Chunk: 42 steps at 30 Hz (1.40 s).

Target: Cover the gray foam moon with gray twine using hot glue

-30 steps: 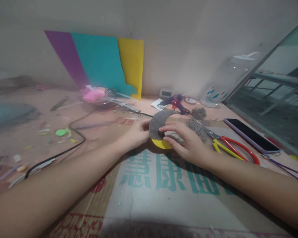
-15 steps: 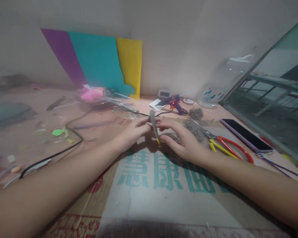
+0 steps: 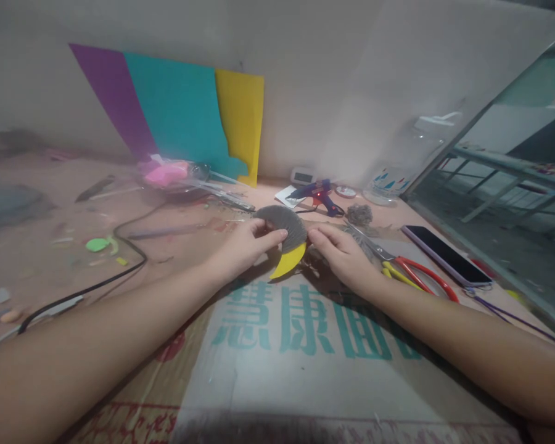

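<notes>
My left hand (image 3: 254,242) is closed on a crescent-shaped piece (image 3: 288,233), its thumb lying across the front face. Grey yarn covers most of the crescent in close-laid turns, and its lower tip is bare yellow. Just at the crescent's right edge, my right hand (image 3: 335,248) pinches thumb and fingers together; what lies between them is too small to make out. Loose grey yarn (image 3: 363,243) lies behind the right hand, partly hidden by it. Scissors (image 3: 409,271) with red and yellow handles rest beside the right forearm.
A glue gun (image 3: 318,194) with a lit red light stands at the back. A phone (image 3: 446,254) lies right, a clear bottle (image 3: 400,163) behind it. Coloured sheets (image 3: 176,111) lean on the wall. A black cable (image 3: 106,280) crosses the littered left side. Cardboard (image 3: 268,382) lies in front.
The crescent has turned from edge-on to showing its broad grey face and yellow tip. My right hand's fingers have drawn together into a pinch. The view has shifted slightly.
</notes>
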### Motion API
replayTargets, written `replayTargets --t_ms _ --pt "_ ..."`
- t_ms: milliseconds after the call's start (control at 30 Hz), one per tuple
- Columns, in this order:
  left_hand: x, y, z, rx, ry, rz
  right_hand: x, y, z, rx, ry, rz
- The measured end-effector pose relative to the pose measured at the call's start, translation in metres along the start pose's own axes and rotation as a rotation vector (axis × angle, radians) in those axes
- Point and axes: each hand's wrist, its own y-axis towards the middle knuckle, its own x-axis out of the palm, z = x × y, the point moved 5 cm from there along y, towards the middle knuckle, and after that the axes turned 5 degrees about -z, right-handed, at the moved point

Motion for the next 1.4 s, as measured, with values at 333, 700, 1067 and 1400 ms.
replayTargets --t_ms 333,700,1067,1400 --pt "0.006 -0.003 0.002 -0.023 0.075 -0.052 0.003 0.001 0.016 0.214 0.275 -0.001" --pt "0.002 -0.004 0.006 -0.066 0.092 0.034 -0.014 0.009 0.019 0.035 0.23 0.166" --pt "0.003 -0.007 0.007 -0.125 0.095 0.017 -0.015 0.01 0.021 0.058 0.161 0.175" --pt "0.002 -0.002 0.005 0.002 0.132 0.028 -0.014 0.011 0.023 0.036 0.08 0.167"
